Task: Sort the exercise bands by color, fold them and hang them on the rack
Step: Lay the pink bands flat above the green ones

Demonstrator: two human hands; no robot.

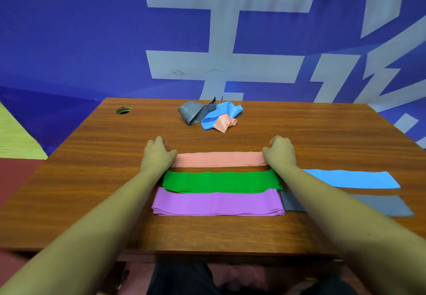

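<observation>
Blue wall covering [69, 41] with large pale lettering rises behind a wooden table [92, 179] where the person works. The left hand [156, 154] lies palm down on the left end of a folded pink band [219, 159], fingers curled loosely over its edge; whether it pinches the band or only presses it cannot be told. The right hand [280, 154] sits the same way on the band's right end, knuckles up, and its grip is equally unclear. Between the two hands the pink band stretches flat in a long strip.

Just nearer the person than the hands, under the forearms, lies a folded green band [221, 180], parallel to the pink one and slightly apart from it. Nearer still, touching the green band's near edge, lies a folded purple band [216, 202].

Outward from the right hand, beyond the right forearm, a flat blue band [355, 179] lies on the table, and just nearer than it a grey band [382, 204], partly hidden by the forearm.

Beyond the hands, near the far edge of the table, sits a loose heap: a crumpled grey band [192, 112], a crumpled blue band [221, 112] and a small pink band [224, 123], overlapping each other. Far beyond the left hand, a round cable hole [123, 110] pierces the tabletop.
</observation>
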